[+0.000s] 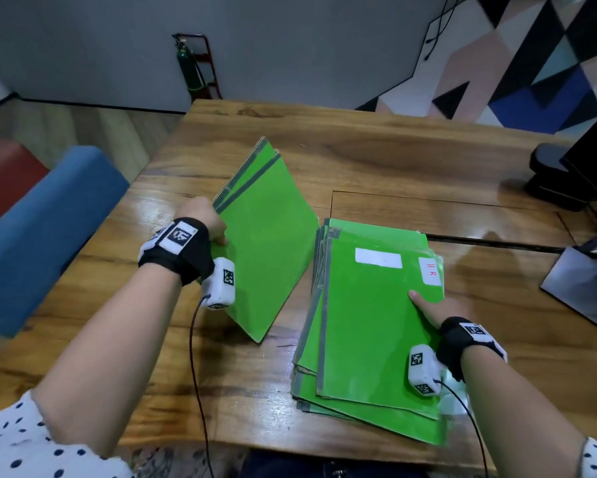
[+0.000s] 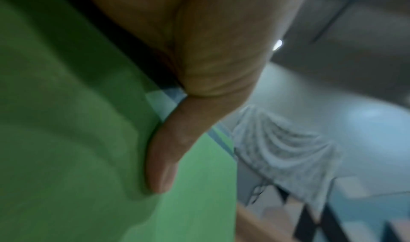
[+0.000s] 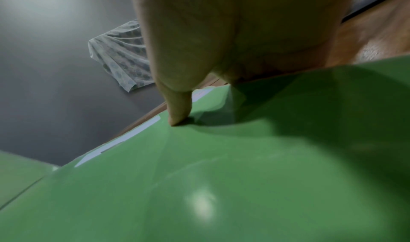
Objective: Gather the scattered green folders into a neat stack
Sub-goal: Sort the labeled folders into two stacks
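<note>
I see the wooden table (image 1: 376, 157) carrying 2 groups of green folders. The larger is the stack (image 1: 369, 326), lying flat on my right side of the table, its long axis running away from me toward the far edge; its lower members are fanned out at the near left corner, so it is not yet square. The top folder (image 1: 376, 305) bears a blank white label (image 1: 378, 258) and a second label marked HR (image 1: 431, 271) at its far end.

The smaller group is the held folders (image 1: 266, 236), at least 2 by the grey spines visible at the far left edge. They are tilted up on their right edge, just to the left of the stack, with their long axis roughly parallel to the stack's. They are apart from the stack by a narrow gap of table.

My left hand (image 1: 205, 219) grips the raised left edge of the held folders, thumb (image 2: 162, 167) lying on the green face. My right hand (image 1: 435, 310) holds the near right edge of the top folder, thumb (image 3: 177, 112) pressed on top; the other fingers are hidden beneath.

I judge that the next move turns on this relation: the held folders lie directly left of the stack, axes nearly matched, so a short rightward carry and lay-down by the left hand should suffice, with the right hand steadying.
</note>
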